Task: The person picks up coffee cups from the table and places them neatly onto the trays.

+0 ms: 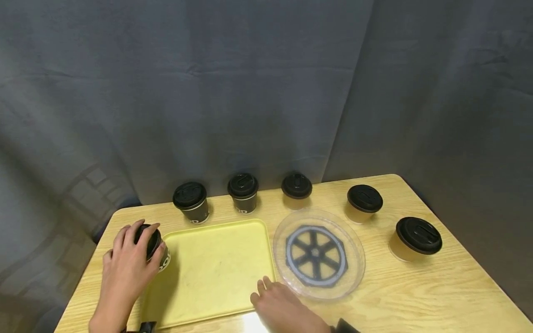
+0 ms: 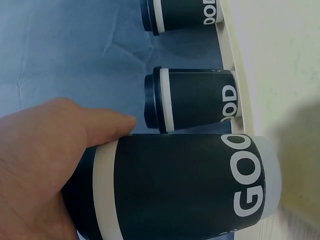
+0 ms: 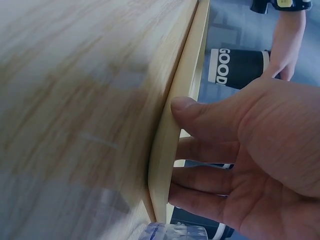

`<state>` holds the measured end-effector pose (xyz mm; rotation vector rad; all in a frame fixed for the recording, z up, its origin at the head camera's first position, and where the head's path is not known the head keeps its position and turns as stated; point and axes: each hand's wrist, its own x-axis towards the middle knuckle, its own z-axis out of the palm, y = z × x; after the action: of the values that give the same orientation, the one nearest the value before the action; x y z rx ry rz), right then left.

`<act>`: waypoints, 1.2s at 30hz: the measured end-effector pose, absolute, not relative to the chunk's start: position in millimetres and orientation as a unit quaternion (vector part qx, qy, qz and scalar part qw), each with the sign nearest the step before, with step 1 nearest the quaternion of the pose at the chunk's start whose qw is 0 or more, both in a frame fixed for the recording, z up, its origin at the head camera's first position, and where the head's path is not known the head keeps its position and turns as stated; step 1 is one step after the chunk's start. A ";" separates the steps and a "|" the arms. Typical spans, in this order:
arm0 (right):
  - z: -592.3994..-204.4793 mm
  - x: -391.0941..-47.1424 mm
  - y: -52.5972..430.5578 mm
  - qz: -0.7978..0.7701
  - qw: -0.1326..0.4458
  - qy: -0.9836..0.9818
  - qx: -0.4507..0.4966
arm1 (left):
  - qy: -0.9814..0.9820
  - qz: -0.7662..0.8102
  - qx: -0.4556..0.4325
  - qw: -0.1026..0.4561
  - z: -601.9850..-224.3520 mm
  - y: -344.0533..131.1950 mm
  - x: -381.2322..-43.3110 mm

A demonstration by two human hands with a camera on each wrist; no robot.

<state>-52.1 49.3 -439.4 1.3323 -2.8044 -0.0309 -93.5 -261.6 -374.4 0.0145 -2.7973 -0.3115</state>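
My left hand (image 1: pixel 130 266) grips a black paper cup (image 2: pixel 180 185) from above, fingers around its black lid. White "GOO" lettering runs near the cup's base, and in the head view the cup stands at the left edge of a yellow tray (image 1: pixel 220 273). At the tray's near right corner is my right hand (image 1: pixel 285 306). Its thumb (image 3: pixel 184 105) touches the outside of the tray's rim in the right wrist view, while the other fingers extend along the rim, fairly straight.
Two black lidded cups, a left one (image 1: pixel 195 210) and a right one (image 1: pixel 244 202), stand behind the tray. Three tan cups with black lids (image 1: pixel 296 185) curve along the back and right. A clear round dish (image 1: pixel 359 261) with a dark spoked pattern sits right of the tray. Grey curtain (image 1: pixel 250 92) hangs behind.
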 end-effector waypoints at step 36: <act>-440.8 -53.6 51.8 -0.021 0.008 -0.905 0.424 | -0.976 -0.109 -0.059 0.177 -396.3 -226.9 -121.2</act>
<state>-53.6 51.8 -440.8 1.3257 -2.8301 -0.0654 -121.2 -226.9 -396.3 -0.1678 -2.7635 -0.3083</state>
